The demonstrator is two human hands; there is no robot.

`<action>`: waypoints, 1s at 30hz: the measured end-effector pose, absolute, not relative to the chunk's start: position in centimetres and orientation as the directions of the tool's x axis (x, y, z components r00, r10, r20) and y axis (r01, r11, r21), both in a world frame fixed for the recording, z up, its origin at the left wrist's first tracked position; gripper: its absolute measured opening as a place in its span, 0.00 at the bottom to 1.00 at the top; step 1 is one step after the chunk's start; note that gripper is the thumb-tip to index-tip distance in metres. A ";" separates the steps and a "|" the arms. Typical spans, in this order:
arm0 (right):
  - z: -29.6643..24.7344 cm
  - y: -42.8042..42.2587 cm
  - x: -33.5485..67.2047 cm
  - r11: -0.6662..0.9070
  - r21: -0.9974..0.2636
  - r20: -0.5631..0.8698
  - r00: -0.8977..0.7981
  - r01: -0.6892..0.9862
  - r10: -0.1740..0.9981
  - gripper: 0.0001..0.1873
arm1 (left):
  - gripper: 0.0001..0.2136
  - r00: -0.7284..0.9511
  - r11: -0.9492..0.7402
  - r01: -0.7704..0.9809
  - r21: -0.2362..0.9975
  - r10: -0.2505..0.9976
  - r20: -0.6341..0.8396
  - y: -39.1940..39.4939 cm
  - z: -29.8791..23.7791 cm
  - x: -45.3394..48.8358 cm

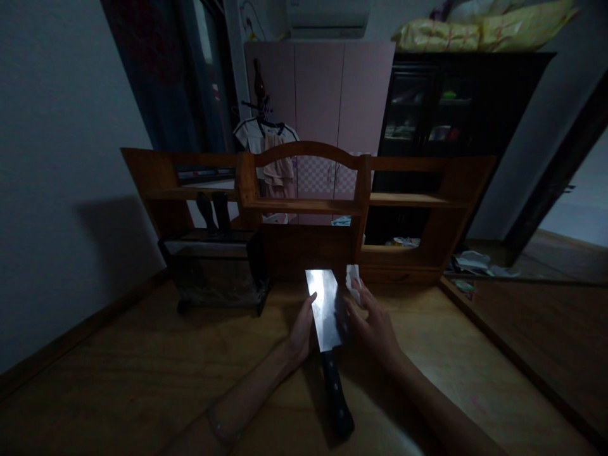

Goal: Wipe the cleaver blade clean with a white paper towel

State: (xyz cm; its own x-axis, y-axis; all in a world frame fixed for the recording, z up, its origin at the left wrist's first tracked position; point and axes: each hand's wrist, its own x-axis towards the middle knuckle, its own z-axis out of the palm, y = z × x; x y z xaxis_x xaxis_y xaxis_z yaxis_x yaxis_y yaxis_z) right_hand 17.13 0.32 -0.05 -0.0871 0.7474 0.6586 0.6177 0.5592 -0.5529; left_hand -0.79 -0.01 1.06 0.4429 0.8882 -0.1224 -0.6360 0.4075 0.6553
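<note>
A cleaver lies flat on the wooden desk, its shiny blade [323, 308] pointing away from me and its black handle [336, 398] toward me. My left hand [303, 328] rests against the blade's left edge, thumb up along it, fingers partly hidden. My right hand [373, 320] sits at the blade's right side, fingers curled on a small white cloth or tissue [353, 279] pressed near the blade's far corner.
A dark knife block [213, 266] with two black handles sticking up stands at the left. A wooden desk shelf [304, 206] runs across the back. The desk's right edge [498, 342] drops off diagonally. A wall is on the left.
</note>
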 end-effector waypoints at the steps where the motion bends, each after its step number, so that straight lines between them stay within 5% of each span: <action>1: 0.2 0.1 16.9 0.577 -0.572 0.669 -0.076 0.582 0.740 0.27 | 0.23 0.427 0.396 -0.639 0.659 0.896 -0.123 0.0 0.9 -0.8; 6: 0.2 -0.5 16.2 0.607 -0.650 0.671 -0.029 0.456 0.741 0.20 | 0.17 0.412 0.390 -0.678 0.623 0.904 -0.118 0.1 0.5 -0.9; 18: 0.2 -0.8 15.7 0.695 -0.501 0.745 -0.152 0.516 0.650 0.20 | 0.18 0.455 0.433 -0.667 0.607 0.881 -0.129 0.1 1.2 -0.7; 30: 2.1 -2.6 14.6 0.772 -0.355 0.563 -0.540 0.527 0.626 0.23 | 0.25 0.520 0.494 -0.718 0.490 0.849 -0.094 1.0 0.0 -0.8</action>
